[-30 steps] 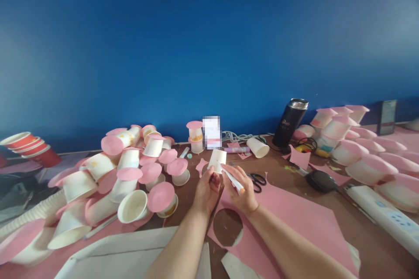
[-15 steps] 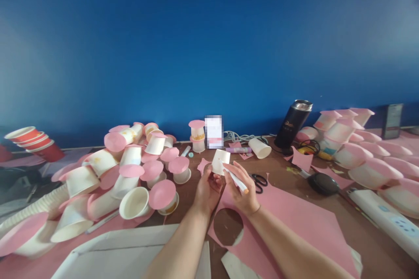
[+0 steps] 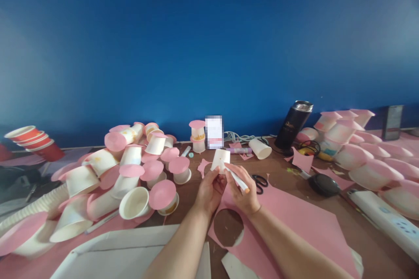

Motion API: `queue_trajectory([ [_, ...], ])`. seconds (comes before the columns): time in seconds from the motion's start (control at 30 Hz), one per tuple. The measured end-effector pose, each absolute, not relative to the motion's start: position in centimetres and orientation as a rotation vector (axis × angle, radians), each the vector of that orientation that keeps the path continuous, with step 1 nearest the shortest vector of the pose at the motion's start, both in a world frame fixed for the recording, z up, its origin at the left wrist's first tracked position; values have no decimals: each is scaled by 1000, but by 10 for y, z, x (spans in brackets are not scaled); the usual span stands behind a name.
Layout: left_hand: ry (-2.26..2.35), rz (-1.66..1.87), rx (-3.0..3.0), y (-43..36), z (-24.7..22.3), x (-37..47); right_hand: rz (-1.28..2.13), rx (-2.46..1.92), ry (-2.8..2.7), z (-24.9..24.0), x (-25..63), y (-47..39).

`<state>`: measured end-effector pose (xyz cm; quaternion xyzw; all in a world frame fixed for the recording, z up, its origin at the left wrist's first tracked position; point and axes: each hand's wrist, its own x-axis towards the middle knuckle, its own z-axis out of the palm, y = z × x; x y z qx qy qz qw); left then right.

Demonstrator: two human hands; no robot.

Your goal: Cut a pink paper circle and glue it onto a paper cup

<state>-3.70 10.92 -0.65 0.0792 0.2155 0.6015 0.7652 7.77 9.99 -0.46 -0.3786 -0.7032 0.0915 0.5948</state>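
Observation:
Held over the middle of the table is a white paper cup, gripped from below and the left by my left hand. My right hand is closed round a white marker pen with an orange end. The pen's tip meets the cup's side; whether it leaves a mark is too small to tell. Beneath my wrists lies a pink paper sheet with a round hole cut in it. Black-handled scissors rest just right of my right hand.
White cups with pink paper discs crowd the left; more pink-topped cups stand at the right. A black flask, a loose white cup, a black mouse and a power strip surround the work. Red cups lean far left.
The cup has turned slightly in my left hand, and my right fingers with the pen have come a little closer to it. Everything else stays put.

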Motion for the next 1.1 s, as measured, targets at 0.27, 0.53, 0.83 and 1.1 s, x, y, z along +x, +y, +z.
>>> queue_trajectory([
  [0.27,560,1382,156,111,-11,-37,150,-914,-1655,-13,79,102],
  [0.53,612,1429,239,110,-7,-33,75,-924,-1683,-15,80,104],
  [0.83,652,1441,287,108,-5,-32,-12,-972,-1693,-16,81,106],
  [1.1,673,1437,293,109,-7,-30,-57,-973,-1726,-13,81,107],
])
